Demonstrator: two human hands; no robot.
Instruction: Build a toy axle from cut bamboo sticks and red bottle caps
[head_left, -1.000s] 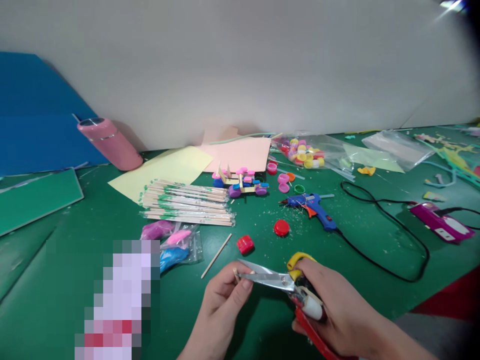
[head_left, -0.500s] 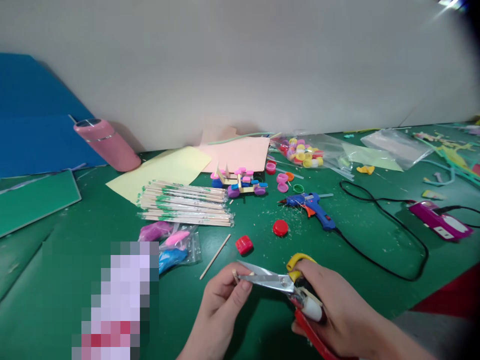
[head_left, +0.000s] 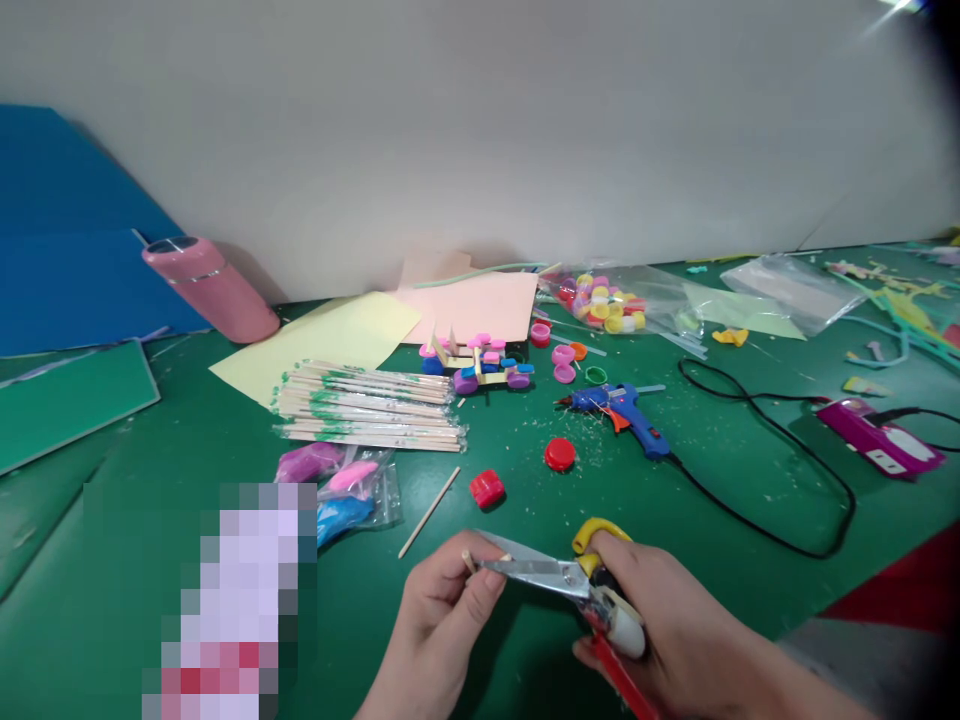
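Observation:
Thumb and fingers of my left hand (head_left: pixel 446 615) pinch a short wooden stick (head_left: pixel 469 562), whose pale ends poke out near the fingertips. My right hand (head_left: pixel 675 610) grips a pair of scissors (head_left: pixel 551 577) by its yellow and red handles. The silver blades lie at the stick, slightly apart, with the lower one touching or just above my left thumb. Part of the stick is hidden behind blades and fingers. Just beyond my hands are a loose wooden stick (head_left: pixel 429 512), a red block-like cap piece (head_left: pixel 487 488) and a round red bottle cap (head_left: pixel 559 455).
A blue glue gun (head_left: pixel 619 408) rests on the green table, its black cord running to a purple power strip (head_left: pixel 881 437). Wrapped chopsticks (head_left: pixel 367 410), clay bags (head_left: pixel 345 495), a small wheeled model (head_left: pixel 480 365), bagged caps (head_left: pixel 600 305) and a pink bottle (head_left: pixel 214 290) stand farther back.
The scissors' handles have come closer together and the blades have closed a little around the stick. My left hand keeps nearly the same place.

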